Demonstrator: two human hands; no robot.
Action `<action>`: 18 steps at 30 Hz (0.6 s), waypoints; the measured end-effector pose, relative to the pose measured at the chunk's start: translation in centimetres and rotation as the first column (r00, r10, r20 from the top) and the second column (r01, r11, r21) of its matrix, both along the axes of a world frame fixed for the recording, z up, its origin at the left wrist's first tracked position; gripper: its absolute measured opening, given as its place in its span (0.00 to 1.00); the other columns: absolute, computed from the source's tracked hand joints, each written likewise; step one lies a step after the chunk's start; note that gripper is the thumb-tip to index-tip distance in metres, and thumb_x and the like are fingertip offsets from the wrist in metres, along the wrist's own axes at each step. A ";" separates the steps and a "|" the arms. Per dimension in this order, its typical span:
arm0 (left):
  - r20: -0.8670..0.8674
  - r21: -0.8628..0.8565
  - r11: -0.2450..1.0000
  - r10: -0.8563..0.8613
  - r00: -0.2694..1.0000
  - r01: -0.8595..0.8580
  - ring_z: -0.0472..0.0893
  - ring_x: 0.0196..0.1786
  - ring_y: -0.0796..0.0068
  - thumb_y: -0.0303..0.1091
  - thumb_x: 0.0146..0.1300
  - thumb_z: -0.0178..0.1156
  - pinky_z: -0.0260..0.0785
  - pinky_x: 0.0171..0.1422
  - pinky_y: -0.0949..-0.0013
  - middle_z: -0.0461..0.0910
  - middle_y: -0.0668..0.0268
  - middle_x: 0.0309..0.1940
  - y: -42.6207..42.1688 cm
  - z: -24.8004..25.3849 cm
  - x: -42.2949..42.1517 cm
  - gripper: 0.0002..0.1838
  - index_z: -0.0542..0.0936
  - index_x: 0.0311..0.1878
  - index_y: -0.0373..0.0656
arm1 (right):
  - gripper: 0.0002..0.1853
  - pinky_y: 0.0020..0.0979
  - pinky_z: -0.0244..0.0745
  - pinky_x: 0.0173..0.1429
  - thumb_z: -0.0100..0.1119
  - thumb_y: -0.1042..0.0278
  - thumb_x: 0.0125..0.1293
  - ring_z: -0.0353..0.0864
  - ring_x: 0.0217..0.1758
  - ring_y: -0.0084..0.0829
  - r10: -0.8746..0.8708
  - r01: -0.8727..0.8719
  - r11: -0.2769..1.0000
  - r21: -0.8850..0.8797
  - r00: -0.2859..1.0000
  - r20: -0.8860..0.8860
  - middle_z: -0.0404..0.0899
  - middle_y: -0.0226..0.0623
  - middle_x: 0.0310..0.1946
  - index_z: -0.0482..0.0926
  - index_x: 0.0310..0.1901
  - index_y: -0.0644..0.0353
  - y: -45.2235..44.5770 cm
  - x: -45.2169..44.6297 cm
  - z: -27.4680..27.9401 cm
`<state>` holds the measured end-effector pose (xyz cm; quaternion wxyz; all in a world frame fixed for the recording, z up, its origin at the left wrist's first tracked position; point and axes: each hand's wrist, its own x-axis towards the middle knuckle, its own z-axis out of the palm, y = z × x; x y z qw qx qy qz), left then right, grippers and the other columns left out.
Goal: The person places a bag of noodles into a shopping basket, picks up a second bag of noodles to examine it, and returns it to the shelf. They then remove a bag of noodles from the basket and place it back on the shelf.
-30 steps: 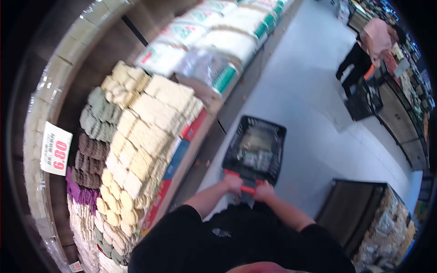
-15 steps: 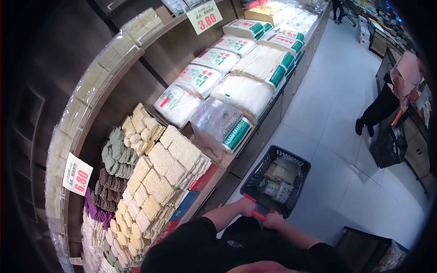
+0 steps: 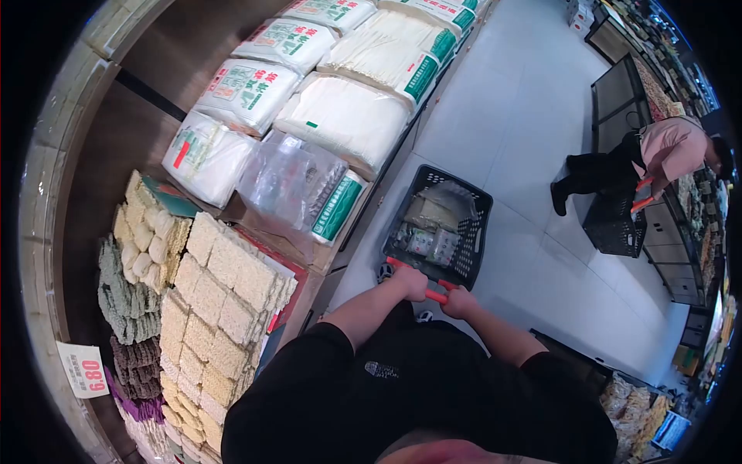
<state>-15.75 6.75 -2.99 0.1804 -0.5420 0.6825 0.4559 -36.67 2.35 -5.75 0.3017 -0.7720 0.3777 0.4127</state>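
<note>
In front of my body hangs a black plastic shopping basket (image 3: pixel 481 240) with a red handle (image 3: pixel 435 296). My left hand (image 3: pixel 411 284) is wrapped round the left part of the handle. Around its right part my right hand (image 3: pixel 460 302) is closed. Inside the basket lie a clear bag of something pale (image 3: pixel 430 214) and small printed packets (image 3: pixel 433 243); I cannot make out what they contain. My shoes show partly beneath the basket's near side.
To the left, a shelf holds stacked blocks of dried noodles (image 3: pixel 224 309), white packages with green ends (image 3: pixel 348 116) and a price card (image 3: pixel 83 370). A person in a pink top (image 3: pixel 671 147) bends over another black basket (image 3: pixel 614 224) on the right. Pale floor tiles (image 3: pixel 495 116) run between the displays.
The view has shifted forward and right, so the shelf goods sit farther left. The other person now leans over, with their basket closer to them. Both my hands still hold the handle.
</note>
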 end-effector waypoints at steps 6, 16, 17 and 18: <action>0.016 0.008 0.999 0.037 0.999 -0.037 0.86 0.56 0.55 0.43 0.58 0.58 0.74 0.58 0.35 0.87 0.55 0.53 -6.8 -2.1 0.8 0.22 0.88 0.51 0.44 | 0.17 0.41 0.70 0.71 0.55 0.52 0.62 0.82 0.56 0.46 -0.015 0.035 0.992 -0.121 0.987 0.162 0.88 0.44 0.42 0.88 0.39 0.55 -6.5 0.3 -1.8; 0.043 0.004 1.000 0.003 0.999 -0.003 0.87 0.52 0.56 0.44 0.56 0.58 0.79 0.56 0.51 0.88 0.55 0.47 -15.1 -2.7 2.4 0.20 0.88 0.47 0.46 | 0.20 0.47 0.76 0.67 0.54 0.51 0.61 0.77 0.66 0.47 0.081 -0.081 0.997 -0.008 0.989 0.126 0.86 0.38 0.51 0.89 0.46 0.49 -16.2 2.9 0.1; 0.047 0.004 1.000 -0.006 0.999 0.006 0.87 0.52 0.57 0.44 0.56 0.58 0.79 0.56 0.52 0.88 0.55 0.47 -15.8 -2.3 2.5 0.20 0.88 0.47 0.46 | 0.20 0.47 0.76 0.67 0.54 0.51 0.61 0.77 0.66 0.47 0.065 -0.065 0.998 -0.006 0.988 0.138 0.86 0.38 0.51 0.89 0.46 0.49 -17.0 3.2 1.3; 0.072 -0.003 1.000 -0.011 0.997 0.011 0.87 0.52 0.57 0.45 0.56 0.59 0.79 0.57 0.53 0.88 0.58 0.47 -16.5 -1.5 2.6 0.20 0.88 0.47 0.48 | 0.19 0.47 0.77 0.66 0.55 0.50 0.61 0.77 0.65 0.47 0.066 -0.064 0.998 -0.019 0.984 0.168 0.87 0.37 0.51 0.89 0.45 0.49 -17.6 3.1 1.2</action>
